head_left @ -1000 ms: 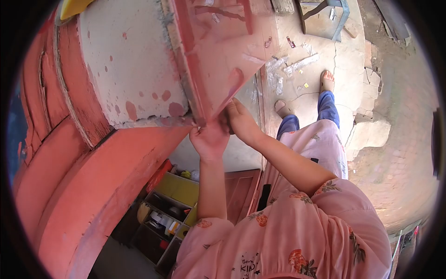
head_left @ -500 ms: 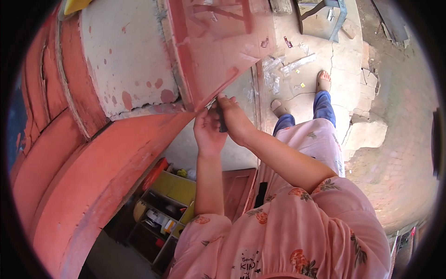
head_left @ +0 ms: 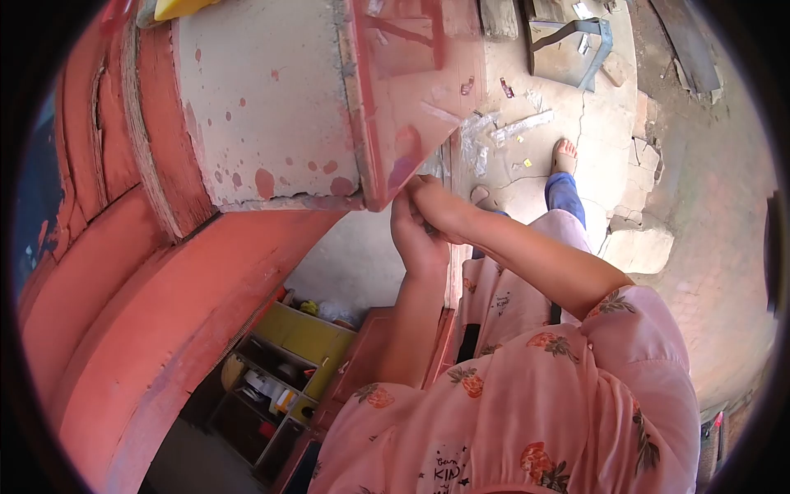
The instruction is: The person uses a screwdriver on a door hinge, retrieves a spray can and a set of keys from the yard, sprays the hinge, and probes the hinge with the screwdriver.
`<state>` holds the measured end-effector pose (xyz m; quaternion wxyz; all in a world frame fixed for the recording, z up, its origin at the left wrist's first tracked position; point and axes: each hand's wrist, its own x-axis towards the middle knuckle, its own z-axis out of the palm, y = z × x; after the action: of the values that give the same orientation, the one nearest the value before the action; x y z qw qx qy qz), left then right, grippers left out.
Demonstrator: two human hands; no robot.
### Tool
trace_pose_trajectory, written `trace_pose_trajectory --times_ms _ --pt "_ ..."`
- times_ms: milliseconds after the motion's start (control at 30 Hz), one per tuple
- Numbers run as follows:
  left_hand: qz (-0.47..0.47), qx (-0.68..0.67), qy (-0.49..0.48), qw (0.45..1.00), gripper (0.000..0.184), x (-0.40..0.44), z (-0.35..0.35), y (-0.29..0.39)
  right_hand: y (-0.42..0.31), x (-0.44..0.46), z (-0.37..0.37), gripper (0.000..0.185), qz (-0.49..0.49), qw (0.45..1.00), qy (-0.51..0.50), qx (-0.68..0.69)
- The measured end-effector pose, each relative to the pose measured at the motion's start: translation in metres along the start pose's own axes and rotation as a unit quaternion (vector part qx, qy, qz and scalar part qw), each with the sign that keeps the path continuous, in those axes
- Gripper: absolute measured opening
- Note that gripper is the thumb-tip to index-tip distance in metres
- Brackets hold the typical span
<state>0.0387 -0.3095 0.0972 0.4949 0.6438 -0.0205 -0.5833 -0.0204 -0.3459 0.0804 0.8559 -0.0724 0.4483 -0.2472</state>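
My left hand [head_left: 418, 239] and my right hand [head_left: 438, 206] are pressed together just beyond the lower corner of a pinkish-red panel [head_left: 411, 107]. Both have their fingers curled. A small dark thing shows between them, mostly covered by the fingers, and I cannot make out what it is. The right hand's fingertips are close to the panel's slanted edge and partly hidden behind it. A whitish, paint-spotted surface [head_left: 271, 107] lies to the left of the panel.
Red-painted wood and a curved red wall [head_left: 164, 305] fill the left. Below stands a shelf unit [head_left: 288, 346] with mixed items. Plastic scraps [head_left: 522, 126] lie on the floor, near a blue-grey metal frame [head_left: 599, 53]. Broken concrete [head_left: 638, 247] edges the floor at right.
Both hands have moved right and lie closer together, with the left wrist now under the right forearm. The view has shifted, so the panel's corner appears further right.
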Motion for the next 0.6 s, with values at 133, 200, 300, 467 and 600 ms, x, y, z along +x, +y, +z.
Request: trace_pose_trajectory --times_ms 133,200,300,467,600 --pt "-0.032 0.023 -0.033 0.999 0.027 0.011 -0.026 0.011 0.01 0.0 0.012 0.04 -0.027 0.995 0.013 0.096" --pt "-0.043 0.047 -0.058 0.996 0.023 0.013 -0.033 0.029 0.028 0.005 0.024 0.04 -0.068 0.986 0.021 0.15" --pt "-0.045 0.085 -0.097 0.991 0.02 0.018 -0.053 0.056 0.026 0.002 0.056 0.04 -0.109 0.979 0.039 0.168" --pt "-0.073 0.077 -0.078 0.991 0.029 -0.001 -0.022 0.065 0.009 -0.009 0.051 0.034 -0.029 0.975 0.026 0.217" --pt "-0.081 0.031 -0.044 0.995 0.03 -0.007 -0.013 0.05 0.009 -0.006 0.04 0.034 0.0 0.992 0.038 0.118"
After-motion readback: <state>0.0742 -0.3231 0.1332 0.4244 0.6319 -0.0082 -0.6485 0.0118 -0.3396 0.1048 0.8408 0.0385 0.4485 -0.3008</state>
